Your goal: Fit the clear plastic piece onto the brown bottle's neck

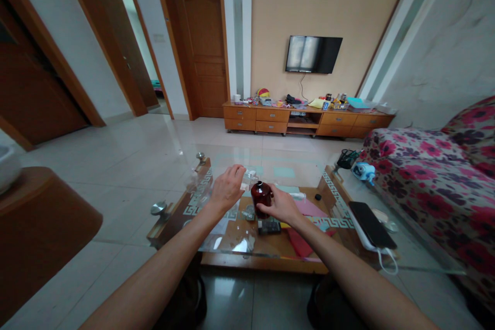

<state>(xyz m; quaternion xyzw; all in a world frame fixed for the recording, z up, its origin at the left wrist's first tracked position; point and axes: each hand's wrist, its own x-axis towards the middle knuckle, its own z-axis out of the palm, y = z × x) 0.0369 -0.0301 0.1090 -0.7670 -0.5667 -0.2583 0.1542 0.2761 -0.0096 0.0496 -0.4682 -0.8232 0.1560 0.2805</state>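
Observation:
A dark brown bottle (260, 197) with a narrow, uncapped-looking neck stands upright over the glass coffee table (228, 255). My right hand (284, 206) grips it from the right, thumb across the front. I cannot tell whether its base touches the glass. To the left of the bottle is my left hand (227, 185), raised, its fingers bent and the thumb apart from them. Nothing shows between them. A small black cap (317, 197) lies to the right of the bottle. Just in front of the bottle is a dark flat box (269, 227).
A phone (372, 224) and a white device with a cord loop lie at the table's right. Beside them are a blue-and-white packet (364, 172) and a black mesh holder (347, 158). A floral sofa (429, 165) borders the right; a wooden stool-like piece (46, 237) stands left.

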